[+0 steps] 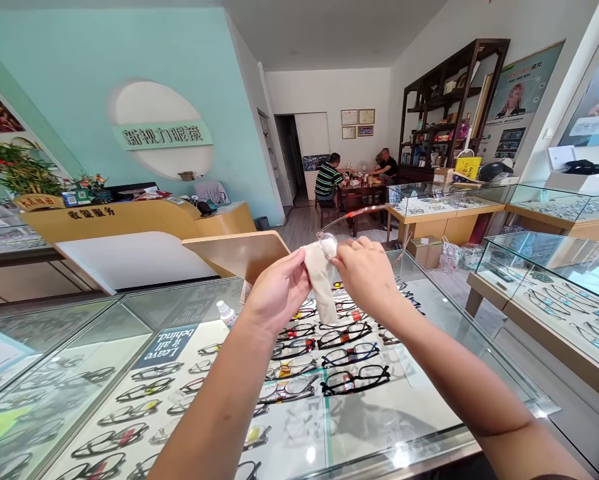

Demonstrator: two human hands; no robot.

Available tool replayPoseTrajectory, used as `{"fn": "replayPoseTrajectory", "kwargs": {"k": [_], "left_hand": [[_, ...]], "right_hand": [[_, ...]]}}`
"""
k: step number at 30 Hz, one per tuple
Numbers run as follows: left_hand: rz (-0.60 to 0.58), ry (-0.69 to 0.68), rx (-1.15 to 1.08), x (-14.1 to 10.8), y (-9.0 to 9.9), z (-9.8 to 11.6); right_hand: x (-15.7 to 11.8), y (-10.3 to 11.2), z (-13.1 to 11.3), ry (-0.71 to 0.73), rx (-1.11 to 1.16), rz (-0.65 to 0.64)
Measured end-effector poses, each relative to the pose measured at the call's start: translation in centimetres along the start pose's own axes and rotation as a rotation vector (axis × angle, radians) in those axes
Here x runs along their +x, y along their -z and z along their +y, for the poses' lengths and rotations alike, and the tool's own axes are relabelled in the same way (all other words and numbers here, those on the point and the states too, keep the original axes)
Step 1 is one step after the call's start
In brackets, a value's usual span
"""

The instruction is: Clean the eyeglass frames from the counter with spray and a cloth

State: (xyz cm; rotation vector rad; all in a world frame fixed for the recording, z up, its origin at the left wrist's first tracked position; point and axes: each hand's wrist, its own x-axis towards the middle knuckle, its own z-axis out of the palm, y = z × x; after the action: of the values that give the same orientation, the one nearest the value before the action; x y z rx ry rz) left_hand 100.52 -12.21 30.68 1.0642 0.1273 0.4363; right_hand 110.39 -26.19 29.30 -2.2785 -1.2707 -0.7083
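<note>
A pair of clear-framed eyeglasses with a reddish temple (pixel 364 211) is held up above the glass counter. A cream cleaning cloth (pixel 322 290) is bunched against one lens and hangs down between my hands. My left hand (pixel 282 290) pinches the cloth's left edge between thumb and fingers. My right hand (pixel 365 272) is closed at the lens and frame, its fingertips pressing the cloth there. Part of the frame is hidden behind my right hand. Below, rows of dark-framed spectacles (pixel 355 381) lie inside the display case.
A white spray bottle (pixel 226 313) stands on the counter left of my left forearm. Beyond the counter is a tilted wooden panel (pixel 237 253). More glass showcases (pixel 554 280) line the right side. Two people (pixel 329 179) sit at a table at the back.
</note>
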Motion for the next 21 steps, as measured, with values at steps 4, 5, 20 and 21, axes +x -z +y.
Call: {"fn": "replayPoseTrajectory", "kwargs": {"k": [4, 5, 20, 21], "left_hand": [[0.08, -0.127, 0.089, 0.3, 1.2, 0.2], [0.099, -0.189, 0.132, 0.4, 1.5, 0.1], [0.11, -1.099, 1.06, -0.9, 1.4, -0.5], [0.117, -1.087, 1.042, -1.0, 1.4, -0.4]], "right_hand": [[0.3, 1.3, 2.2, -0.075, 0.317, 0.09], [0.2, 1.7, 2.6, -0.084, 0.444, 0.104], [-1.3, 6.1, 2.8, 0.11, 1.082, -0.223], [-1.4, 6.2, 2.8, 0.11, 1.071, -0.227]]}}
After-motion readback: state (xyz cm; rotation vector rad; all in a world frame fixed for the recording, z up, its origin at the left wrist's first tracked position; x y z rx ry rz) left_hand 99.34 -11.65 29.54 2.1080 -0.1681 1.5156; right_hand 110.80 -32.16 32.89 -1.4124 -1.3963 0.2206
